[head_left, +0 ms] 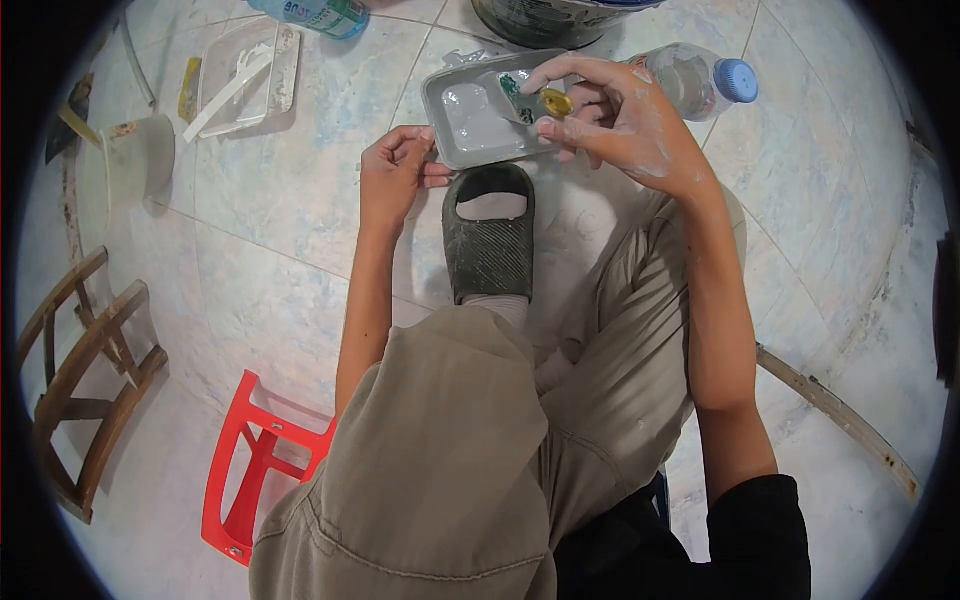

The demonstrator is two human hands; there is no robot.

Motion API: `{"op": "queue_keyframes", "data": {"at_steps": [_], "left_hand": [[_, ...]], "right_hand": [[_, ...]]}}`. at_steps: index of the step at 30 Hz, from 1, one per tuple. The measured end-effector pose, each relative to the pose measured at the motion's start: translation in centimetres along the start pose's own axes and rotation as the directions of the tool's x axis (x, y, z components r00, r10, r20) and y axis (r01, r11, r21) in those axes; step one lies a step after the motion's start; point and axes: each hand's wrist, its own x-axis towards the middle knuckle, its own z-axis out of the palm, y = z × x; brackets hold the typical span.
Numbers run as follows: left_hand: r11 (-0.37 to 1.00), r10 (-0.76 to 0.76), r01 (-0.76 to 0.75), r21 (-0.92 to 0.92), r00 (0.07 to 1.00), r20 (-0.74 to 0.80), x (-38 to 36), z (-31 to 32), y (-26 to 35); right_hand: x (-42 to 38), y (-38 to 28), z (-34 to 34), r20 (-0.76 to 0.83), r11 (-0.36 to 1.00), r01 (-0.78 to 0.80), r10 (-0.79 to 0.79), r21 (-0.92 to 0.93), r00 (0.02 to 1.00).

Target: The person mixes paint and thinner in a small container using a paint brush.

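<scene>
A grey tray [466, 148] with pale, wet paint in it lies on the floor just ahead of my foot. My left hand [397, 168] is at the tray's left side, thumb and fingers closed on its near-left edge. Over the tray's right end, my right hand [625, 125] grips a paintbrush [557, 103]. Its gold-coloured handle end points up towards me, and a flat part with green and white on it shows beside the fingers. Whitish smears cover parts of the right hand. The brush tip is hidden.
A clear bottle with a blue cap [737, 81] lies right of the tray; a dark bucket [555, 25] stands behind it. At left are a white container [285, 85], a pale tub [140, 165] and wooden frames [90, 400]. My slipper [490, 250] nearly meets the tray. A red plastic stool [235, 480] is lower left.
</scene>
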Motion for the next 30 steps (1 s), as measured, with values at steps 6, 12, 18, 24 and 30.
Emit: {"op": "queue_keyframes", "data": {"at_steps": [6, 12, 18, 24, 30], "left_hand": [[1.0, -0.003, 0.003, -0.002, 1.0, -0.01, 0.0, 0.0, 0.0], [1.0, -0.007, 0.007, -0.003, 1.0, -0.014, -0.1, 0.0, 0.0], [1.0, -0.015, 0.015, -0.001, 1.0, -0.012, 0.0, 0.0, 0.0], [1.0, -0.017, 0.017, -0.001, 1.0, -0.013, 0.1, -0.1, -0.2], [1.0, -0.01, 0.01, 0.005, 1.0, -0.018, 0.0, 0.0, -0.1]], "right_hand": [[0.1, 1.3, -0.4, -0.013, 1.0, 0.009, -0.01, -0.03, 1.0], [0.4, 1.6, -0.4, -0.027, 0.981, 0.051, -0.057, -0.185, 0.998], [0.3, 2.1, -0.3, -0.103, 0.883, 0.149, -0.216, -0.446, 0.971], [0.3, 2.0, 0.1, -0.111, 0.798, 0.204, -0.319, -0.567, 0.941], [0.2, 1.4, 0.7, -0.206, 0.788, 0.057, -0.229, -0.614, 0.951]]}}
